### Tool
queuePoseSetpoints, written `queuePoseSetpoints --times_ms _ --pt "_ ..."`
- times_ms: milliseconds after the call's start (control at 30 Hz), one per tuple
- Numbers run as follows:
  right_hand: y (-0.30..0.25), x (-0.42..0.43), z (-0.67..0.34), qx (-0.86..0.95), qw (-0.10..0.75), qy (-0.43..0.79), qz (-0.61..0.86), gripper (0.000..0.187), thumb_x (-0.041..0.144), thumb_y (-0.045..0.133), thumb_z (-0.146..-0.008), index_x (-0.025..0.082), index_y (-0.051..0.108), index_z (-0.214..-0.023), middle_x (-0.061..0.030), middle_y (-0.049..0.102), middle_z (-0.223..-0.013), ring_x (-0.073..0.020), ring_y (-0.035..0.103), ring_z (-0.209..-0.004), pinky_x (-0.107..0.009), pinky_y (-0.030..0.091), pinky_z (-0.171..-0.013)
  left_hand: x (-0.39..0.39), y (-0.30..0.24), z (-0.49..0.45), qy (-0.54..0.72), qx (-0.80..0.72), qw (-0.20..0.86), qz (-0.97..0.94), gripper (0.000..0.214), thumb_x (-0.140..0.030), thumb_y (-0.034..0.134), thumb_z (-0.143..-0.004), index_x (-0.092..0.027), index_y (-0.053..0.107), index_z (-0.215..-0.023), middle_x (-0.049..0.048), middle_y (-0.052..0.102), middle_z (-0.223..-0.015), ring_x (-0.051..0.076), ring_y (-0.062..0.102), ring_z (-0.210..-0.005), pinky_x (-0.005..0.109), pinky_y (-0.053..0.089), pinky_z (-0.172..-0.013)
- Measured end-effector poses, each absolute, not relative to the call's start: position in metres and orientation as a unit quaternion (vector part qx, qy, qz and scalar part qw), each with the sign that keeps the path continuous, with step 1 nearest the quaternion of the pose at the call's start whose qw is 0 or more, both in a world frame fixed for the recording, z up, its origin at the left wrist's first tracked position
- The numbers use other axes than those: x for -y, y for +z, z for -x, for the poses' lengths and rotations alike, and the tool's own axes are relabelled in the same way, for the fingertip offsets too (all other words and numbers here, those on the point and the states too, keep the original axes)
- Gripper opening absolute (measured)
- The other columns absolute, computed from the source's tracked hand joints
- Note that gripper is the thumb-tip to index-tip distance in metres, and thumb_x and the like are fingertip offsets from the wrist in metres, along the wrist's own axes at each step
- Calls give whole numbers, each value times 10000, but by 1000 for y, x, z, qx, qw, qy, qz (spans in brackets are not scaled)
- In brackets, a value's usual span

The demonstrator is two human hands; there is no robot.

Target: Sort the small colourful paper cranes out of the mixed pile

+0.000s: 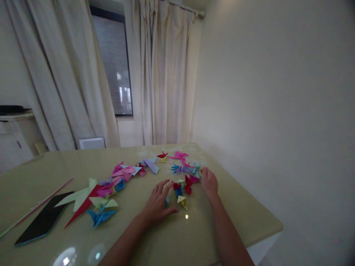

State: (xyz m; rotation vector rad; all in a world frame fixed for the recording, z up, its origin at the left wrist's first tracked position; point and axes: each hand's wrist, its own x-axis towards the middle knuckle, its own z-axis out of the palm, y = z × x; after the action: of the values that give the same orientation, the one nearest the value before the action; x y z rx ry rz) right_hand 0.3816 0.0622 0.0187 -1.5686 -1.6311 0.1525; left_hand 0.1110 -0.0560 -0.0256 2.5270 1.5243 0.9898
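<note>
My left hand (157, 202) is held low over the table with its fingers and thumb spread apart. Partly behind its fingers is a light blue folded paper piece (166, 200). Just right of it lie a yellow paper crane (182, 201), a blue one (178, 191) and a red one (188, 184). My right hand (210, 181) rests at the right edge of this group, fingers curled together beside a teal paper crane (196, 169). Whatever its fingertips pinch is hidden. A pink crane (181, 156) and a blue-purple one (179, 169) lie farther back.
A curving row of paper cranes, including a pink one (124, 173) and a blue one (101, 217), runs leftward. Larger green (81, 195) and red (83, 207) folded pieces overlap a black tablet-like slab (44, 220). Beside it lies a thin pink-green stick (39, 205). The wall (263, 129) borders the right.
</note>
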Motion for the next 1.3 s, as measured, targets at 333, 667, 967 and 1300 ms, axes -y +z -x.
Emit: queuePoseSetpoints --times_ms 333,667,967,1300 --pt "12 -61 -369 656 366 82 655 702 569 236 -1085 195 745 -779 -160 763 -825 -258 707 -803 -310 420 -678 63 -30 -127 248 -501 33 -828 1065 -812 608 -839 -313 177 -1675 137 276 -1710 386 310 -1529 568 334 -1222" --pt "5 -59 -356 693 375 110 606 623 512 234 -1095 200 743 -915 -127 776 -896 -245 713 -847 -298 430 -718 64 -27 -136 278 -595 14 -754 749 -576 627 -936 -260 417 -1581 169 534 -1454 368 536 -1281 557 445 -1084" --pt "-4 -60 -344 764 384 142 499 534 477 314 -1075 192 761 -1013 -121 760 -1055 -251 680 -1022 -339 477 -926 61 -23 -138 382 -466 215 -769 603 -272 660 -912 -311 443 -1474 110 494 -1423 194 683 -1008 372 585 -951" --pt "0 -47 -332 826 364 181 390 557 536 358 -1085 207 787 -952 -53 775 -939 -219 691 -921 -325 511 -904 27 -18 -65 274 -750 -48 -601 421 -210 428 -991 -222 599 -1376 148 532 -1521 343 488 -1374 567 439 -1086"
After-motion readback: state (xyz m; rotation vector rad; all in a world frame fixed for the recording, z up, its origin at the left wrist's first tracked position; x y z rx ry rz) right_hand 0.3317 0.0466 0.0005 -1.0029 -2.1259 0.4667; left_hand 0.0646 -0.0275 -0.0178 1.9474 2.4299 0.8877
